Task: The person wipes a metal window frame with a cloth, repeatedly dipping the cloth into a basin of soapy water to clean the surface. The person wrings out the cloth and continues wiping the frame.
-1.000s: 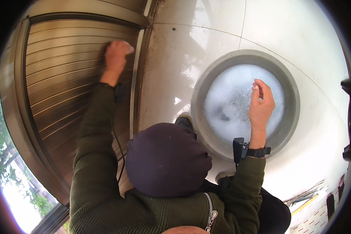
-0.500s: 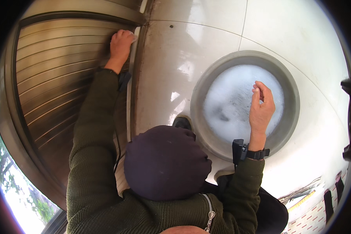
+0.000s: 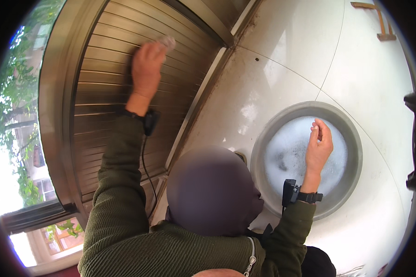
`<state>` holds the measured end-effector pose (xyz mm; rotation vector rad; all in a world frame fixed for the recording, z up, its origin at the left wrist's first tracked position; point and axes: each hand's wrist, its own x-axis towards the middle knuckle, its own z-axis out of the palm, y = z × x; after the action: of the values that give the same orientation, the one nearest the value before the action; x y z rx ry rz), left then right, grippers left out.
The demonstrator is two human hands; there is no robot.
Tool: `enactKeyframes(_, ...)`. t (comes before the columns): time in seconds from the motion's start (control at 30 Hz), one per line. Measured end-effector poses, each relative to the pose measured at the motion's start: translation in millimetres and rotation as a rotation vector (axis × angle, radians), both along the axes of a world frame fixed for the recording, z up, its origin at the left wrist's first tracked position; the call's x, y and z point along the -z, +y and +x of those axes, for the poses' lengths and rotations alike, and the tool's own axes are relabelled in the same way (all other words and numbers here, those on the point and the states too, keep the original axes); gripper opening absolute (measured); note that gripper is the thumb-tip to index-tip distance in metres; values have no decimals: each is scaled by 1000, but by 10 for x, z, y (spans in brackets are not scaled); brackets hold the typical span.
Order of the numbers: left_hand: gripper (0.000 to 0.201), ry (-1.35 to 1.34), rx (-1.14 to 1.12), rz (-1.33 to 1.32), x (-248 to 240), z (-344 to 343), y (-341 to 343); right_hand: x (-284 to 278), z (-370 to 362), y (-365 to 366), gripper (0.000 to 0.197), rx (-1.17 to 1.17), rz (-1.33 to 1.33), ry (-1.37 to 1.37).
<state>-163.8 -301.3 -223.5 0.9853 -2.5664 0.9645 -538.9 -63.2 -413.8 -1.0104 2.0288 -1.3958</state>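
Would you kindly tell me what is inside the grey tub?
Inside the grey tub are white suds, with a darker patch left of the middle. Whatever lies beneath the suds is covered, so the tub's bottom cannot be seen.

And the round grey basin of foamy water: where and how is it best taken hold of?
The grey basin is probably best gripped at its rim, on opposite left and right sides, coming from outside. It is round, no handles show, and the rim stands above the foam. The right hand appears over the foam.
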Motion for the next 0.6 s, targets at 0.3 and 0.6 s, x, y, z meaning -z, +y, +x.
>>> enactKeyframes(0.3, 38, -123, -117, -359, -920, 472, -42, -97, -2, -5, 21, -27, -16, 110)
enactKeyframes(0.6, 37, 13, 28, -51, -257, -68, -338, -233, 28, -38, 20, 12, -84, 17)
